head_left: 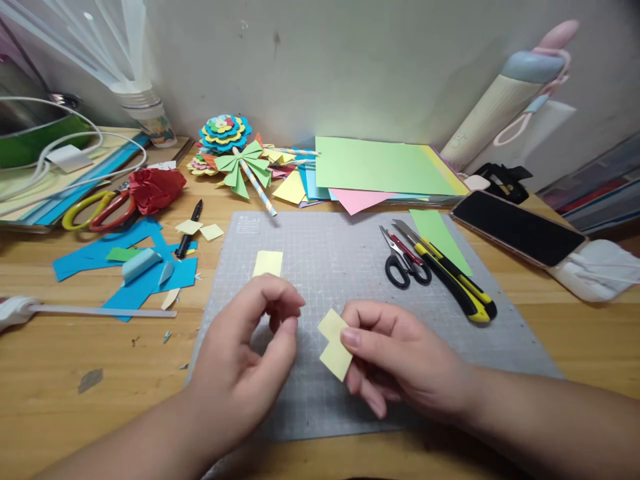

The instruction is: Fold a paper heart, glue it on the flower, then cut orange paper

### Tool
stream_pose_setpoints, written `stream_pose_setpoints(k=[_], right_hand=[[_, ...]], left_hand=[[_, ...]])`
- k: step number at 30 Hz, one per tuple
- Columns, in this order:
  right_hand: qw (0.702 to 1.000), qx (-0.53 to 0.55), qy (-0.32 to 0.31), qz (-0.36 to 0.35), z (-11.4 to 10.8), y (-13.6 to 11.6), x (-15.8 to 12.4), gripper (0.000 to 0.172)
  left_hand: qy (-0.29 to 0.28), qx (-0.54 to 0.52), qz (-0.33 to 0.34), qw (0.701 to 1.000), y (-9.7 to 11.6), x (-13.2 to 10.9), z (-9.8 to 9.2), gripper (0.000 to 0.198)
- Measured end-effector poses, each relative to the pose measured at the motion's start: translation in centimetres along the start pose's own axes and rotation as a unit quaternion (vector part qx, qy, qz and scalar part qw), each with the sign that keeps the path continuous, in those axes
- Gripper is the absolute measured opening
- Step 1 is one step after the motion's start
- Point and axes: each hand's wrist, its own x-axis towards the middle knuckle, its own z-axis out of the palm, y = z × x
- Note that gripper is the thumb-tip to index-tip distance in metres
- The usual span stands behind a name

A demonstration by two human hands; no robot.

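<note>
Between the thumb and fingers of my right hand (405, 357) is a small pale yellow piece of paper (337, 363) with a square notch in its left side. My left hand (255, 347) hovers over the grey cutting mat (320, 233), its fingers curled but thumb and forefinger a little apart, with nothing visible in them. Just beyond it lies another yellow piece of paper (269, 262), partly covered by the hand. Black-handled scissors (405, 263), a red pencil (406, 247) and a yellow-and-black utility knife (457, 283) rest at the mat's right.
Blue paper scraps (135, 287), a black pen (190, 230) and a glue gun (20, 310) are at left. Paper flowers (225, 133) and green sheets (380, 167) line the back. A phone (520, 227) and a tilted bottle (500, 100) stand right.
</note>
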Motion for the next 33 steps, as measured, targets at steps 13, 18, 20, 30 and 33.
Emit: stream_pose_setpoints(k=[13, 18, 20, 30, 33], right_hand=[[0.989, -0.134, 0.052, -0.021, 0.1, 0.2, -0.1, 0.03], [0.99, -0.12, 0.066, -0.014, -0.4, 0.3, -0.3, 0.027], [0.992, -0.112, 0.062, -0.017, -0.4, 0.4, -0.3, 0.027], [0.989, -0.14, 0.051, -0.013, -0.1, 0.1, -0.4, 0.032], [0.987, -0.15, 0.047, -0.016, 0.0, 0.1, -0.4, 0.032]], left_hand=[[-0.106, -0.225, -0.322, 0.914, 0.2, 0.6, 1.0, 0.02], [-0.097, -0.283, -0.339, 0.892, -0.6, 0.8, 0.5, 0.022], [-0.118, -0.285, -0.348, 0.885, -0.7, 0.9, 0.4, 0.021], [-0.151, -0.292, -0.361, 0.873, -0.5, 1.0, 0.2, 0.015], [-0.151, -0.291, -0.378, 0.866, -0.2, 1.0, 0.3, 0.017]])
